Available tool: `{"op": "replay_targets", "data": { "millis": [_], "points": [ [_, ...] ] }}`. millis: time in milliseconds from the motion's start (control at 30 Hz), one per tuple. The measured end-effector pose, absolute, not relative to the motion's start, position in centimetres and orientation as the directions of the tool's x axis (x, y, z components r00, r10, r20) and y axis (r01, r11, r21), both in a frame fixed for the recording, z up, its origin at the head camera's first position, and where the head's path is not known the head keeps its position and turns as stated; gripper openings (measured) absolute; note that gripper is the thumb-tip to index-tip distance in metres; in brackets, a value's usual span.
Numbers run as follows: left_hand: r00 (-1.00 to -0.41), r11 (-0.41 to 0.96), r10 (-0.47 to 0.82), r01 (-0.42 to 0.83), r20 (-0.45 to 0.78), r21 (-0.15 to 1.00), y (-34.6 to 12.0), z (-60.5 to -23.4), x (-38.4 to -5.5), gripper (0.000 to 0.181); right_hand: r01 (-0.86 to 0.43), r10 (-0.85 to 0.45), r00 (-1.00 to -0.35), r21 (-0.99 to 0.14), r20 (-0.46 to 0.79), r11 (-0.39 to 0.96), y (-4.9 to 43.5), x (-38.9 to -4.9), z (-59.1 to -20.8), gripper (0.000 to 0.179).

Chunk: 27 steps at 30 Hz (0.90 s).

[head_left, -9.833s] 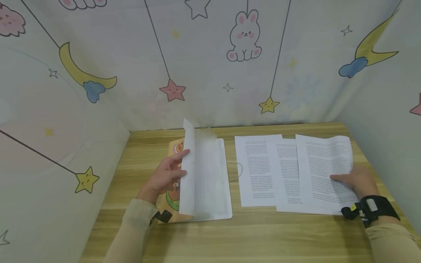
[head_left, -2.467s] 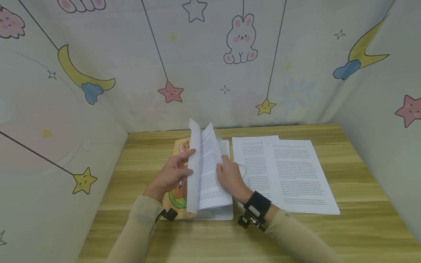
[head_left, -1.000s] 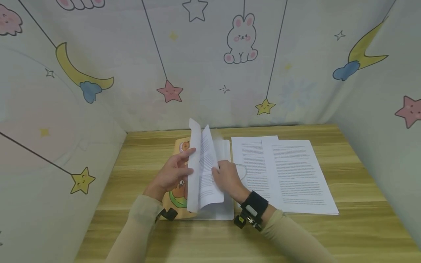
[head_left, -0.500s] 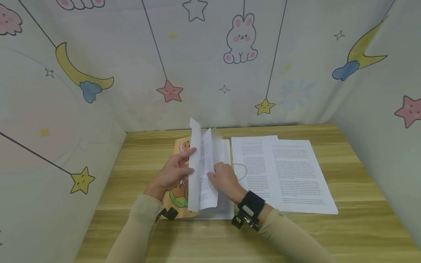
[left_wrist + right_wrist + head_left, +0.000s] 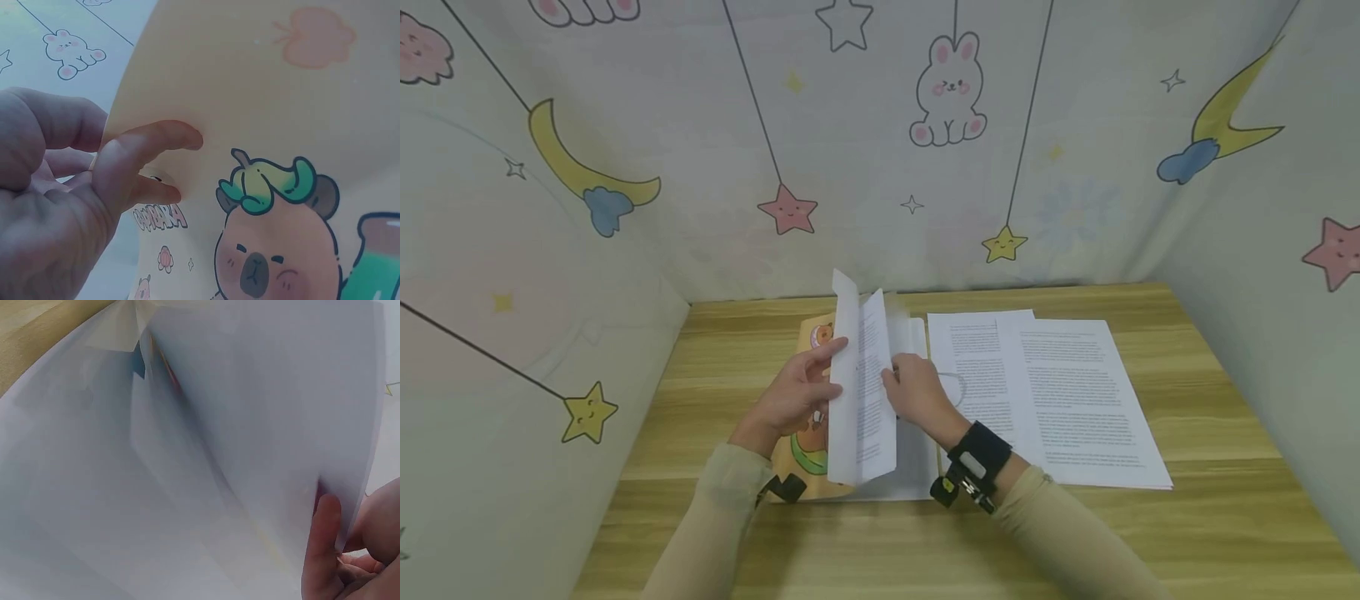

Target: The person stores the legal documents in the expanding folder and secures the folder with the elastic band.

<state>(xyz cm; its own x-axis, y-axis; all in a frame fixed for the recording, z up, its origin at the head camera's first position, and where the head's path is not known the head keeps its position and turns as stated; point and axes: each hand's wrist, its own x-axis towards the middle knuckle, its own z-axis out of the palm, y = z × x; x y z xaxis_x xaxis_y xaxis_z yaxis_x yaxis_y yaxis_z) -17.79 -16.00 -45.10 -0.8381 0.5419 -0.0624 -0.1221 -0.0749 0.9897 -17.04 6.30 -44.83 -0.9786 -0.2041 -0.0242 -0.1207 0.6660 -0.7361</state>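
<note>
A document folder with a capybara cover [image 5: 808, 454] stands partly open on the table, its cover raised. My left hand [image 5: 790, 396] grips the cover's edge. In the left wrist view, fingertips [image 5: 187, 134] lie on the orange printed side. My right hand [image 5: 921, 392] pinches the right edge of a printed sheet [image 5: 876, 417], which stands inside the folder behind the white inner side of the cover [image 5: 842, 417]. In the right wrist view, the right hand [image 5: 350, 556] holds the white sheet [image 5: 300, 406] at its edge. The sheet's inner edge is hidden.
Two overlapping printed stacks or sheets, a left one [image 5: 977, 333] and a right one [image 5: 1078, 400], lie right of the folder. A thin elastic loop [image 5: 961, 387] sticks out from the folder's right edge. A patterned cloth wall [image 5: 850, 150] rises behind the wooden table [image 5: 1210, 433].
Earlier, my right hand took the rightmost printed sheet and brought it left into the folder. Over the last half second it shifted slightly up and right with the sheet's edge. My left hand stayed on the cover.
</note>
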Motion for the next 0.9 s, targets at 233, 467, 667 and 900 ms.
{"op": "replay_targets", "data": {
  "millis": [233,467,667,900],
  "points": [
    [-0.830,-0.081,0.556,-0.122,-0.057,0.989,-16.01,-45.33,-17.94,0.082,-0.146,-0.221,-0.975,-0.726,-0.009,0.672,6.21,-17.34,-45.14,0.023],
    [-0.826,-0.084,0.560,-0.133,-0.064,0.988,-15.81,-45.16,-17.92,0.081,-0.144,-0.225,-0.974,-0.707,-0.022,0.693,5.88,-17.39,-45.56,0.020],
    [-0.833,-0.069,0.550,-0.124,-0.066,0.990,-15.83,-45.26,-17.95,0.081,-0.099,-0.216,-0.973,-0.707,-0.077,0.700,5.80,-17.37,-45.72,0.018],
    [-0.837,-0.071,0.545,-0.110,-0.054,0.991,-15.96,-45.61,-18.08,0.081,-0.060,-0.205,-0.970,-0.687,-0.131,0.724,6.29,-17.39,-45.54,0.019]
  ]
}}
